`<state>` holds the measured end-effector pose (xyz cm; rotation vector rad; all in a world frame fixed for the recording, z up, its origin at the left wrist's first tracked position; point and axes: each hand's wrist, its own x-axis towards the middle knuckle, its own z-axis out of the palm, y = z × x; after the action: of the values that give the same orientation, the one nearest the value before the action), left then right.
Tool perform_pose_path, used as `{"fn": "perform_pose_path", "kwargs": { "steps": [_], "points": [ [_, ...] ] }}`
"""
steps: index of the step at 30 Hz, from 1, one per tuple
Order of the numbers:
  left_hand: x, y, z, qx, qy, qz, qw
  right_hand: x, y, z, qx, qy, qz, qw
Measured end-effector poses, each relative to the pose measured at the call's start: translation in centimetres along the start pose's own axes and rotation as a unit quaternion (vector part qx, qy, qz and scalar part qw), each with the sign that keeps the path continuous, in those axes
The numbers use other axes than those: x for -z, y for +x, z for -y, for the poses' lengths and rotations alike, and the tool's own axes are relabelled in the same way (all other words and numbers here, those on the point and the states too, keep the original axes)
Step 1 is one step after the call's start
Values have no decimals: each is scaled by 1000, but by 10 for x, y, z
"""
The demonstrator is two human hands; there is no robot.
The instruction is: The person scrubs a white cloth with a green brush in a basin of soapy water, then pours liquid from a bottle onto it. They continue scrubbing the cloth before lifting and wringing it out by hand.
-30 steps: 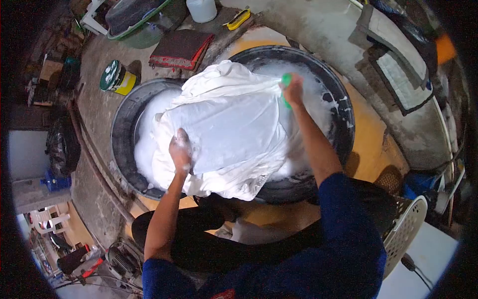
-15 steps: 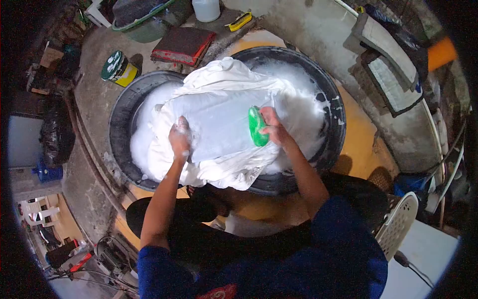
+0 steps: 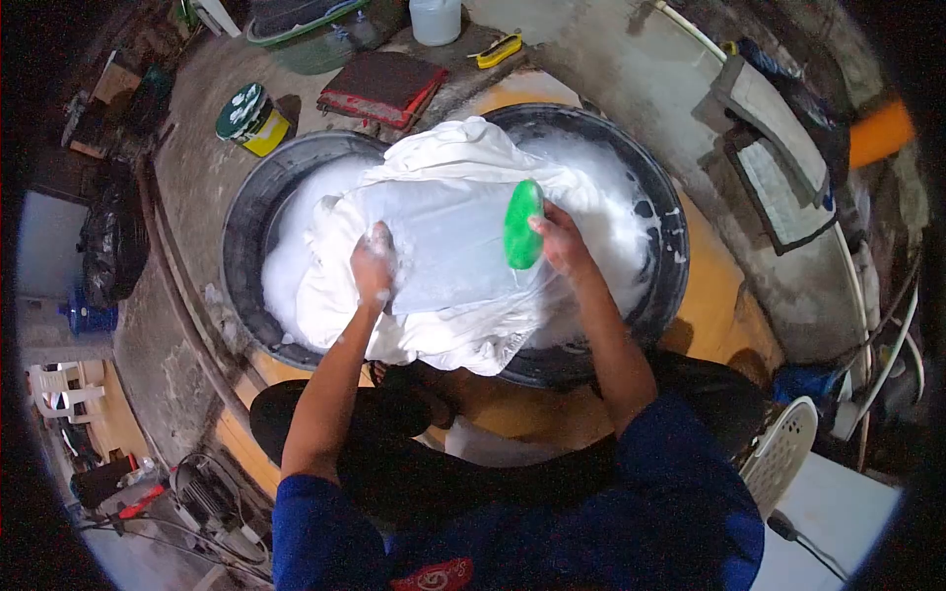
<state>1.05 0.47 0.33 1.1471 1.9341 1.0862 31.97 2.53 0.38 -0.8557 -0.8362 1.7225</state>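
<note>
My right hand (image 3: 562, 239) grips a green scrub brush (image 3: 522, 225), held tilted over the right end of a flat panel of wet white cloth (image 3: 448, 241). My left hand (image 3: 372, 264), foam on its fingers, is closed on the left edge of that cloth. The panel looks stretched over something flat; what lies beneath is hidden. Bunched folds of the same cloth hang around it. The bundle spans two dark tubs, the left tub (image 3: 246, 236) and the right tub (image 3: 673, 261), both holding white suds.
Behind the tubs are a green-lidded bucket (image 3: 254, 118), a folded red-and-black mat (image 3: 382, 89), a yellow brush (image 3: 500, 51), a white jug (image 3: 435, 22) and a green basin (image 3: 315, 49). A low concrete wall (image 3: 690, 108) curves along the right. A hose (image 3: 177, 286) runs down the left.
My right hand has raised the green brush off the cloth and turned it more upright. My left hand keeps its place on the cloth. The whole view has shifted slightly.
</note>
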Motion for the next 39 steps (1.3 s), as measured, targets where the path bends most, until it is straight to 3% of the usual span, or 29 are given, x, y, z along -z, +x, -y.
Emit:
{"fn": "perform_pose_path", "kwargs": {
  "steps": [2,3,4,5,8,9,15,17,18,19,20,22,24,26,28,29,30,32,33,34,36,38,39],
  "points": [
    [0,0,0,-17,36,-8,999,-5,2,8,16,-86,-14,996],
    [-1,1,-1,-37,47,-24,998,3,13,-7,128,-251,-39,959],
    [-1,1,0,-56,59,-38,996,19,29,-40,234,-405,-62,882],
    [-2,0,0,-76,71,-51,993,26,38,-59,330,-542,-84,768],
    [0,-4,-13,-49,59,-42,996,-27,13,-70,179,-641,-99,740],
    [0,-5,-12,-45,63,-43,996,-42,5,-62,192,-641,-122,733],
    [2,-10,-24,2,55,-12,998,-76,10,-39,92,-610,-130,776],
    [2,-7,-22,30,52,12,998,-136,14,-48,77,-631,-37,771],
    [6,-3,3,-157,-54,55,985,-166,15,-51,70,-637,10,768],
    [5,-12,-10,-46,-191,57,979,-184,2,-65,289,-602,-88,739],
    [4,-14,-26,64,-321,55,943,-167,7,-64,308,-590,-105,739],
    [9,-10,-9,104,-254,45,961,-90,15,-62,341,-567,-134,738],
    [9,-9,-8,106,-193,31,975,42,27,-94,270,-437,-253,820],
    [5,-17,-22,75,-137,19,988,58,43,-96,217,-423,-304,826],
    [2,-13,-18,75,-124,-3,989,3,47,-81,279,-567,-305,712],
    [-1,-12,-15,77,-118,-17,990,-68,34,-55,249,-534,-185,787],
    [-2,-18,-15,79,-142,-2,987,-128,15,-44,239,-512,-114,817],
    [4,-25,-31,77,-185,29,979,-121,13,-61,269,-481,-155,820],
    [7,-29,-40,105,-123,38,986,-110,15,-70,288,-468,-173,817],
    [7,-33,-43,105,-109,37,988,-56,20,-64,214,-485,-206,822],
    [3,-34,-50,96,-91,33,991,44,36,-111,214,-541,-299,756],
    [3,-27,-28,85,-104,23,991,51,31,-100,136,-473,-322,809],
    [1,-25,-28,80,-91,13,993,27,36,-95,214,-527,-289,770]
  ]
}}
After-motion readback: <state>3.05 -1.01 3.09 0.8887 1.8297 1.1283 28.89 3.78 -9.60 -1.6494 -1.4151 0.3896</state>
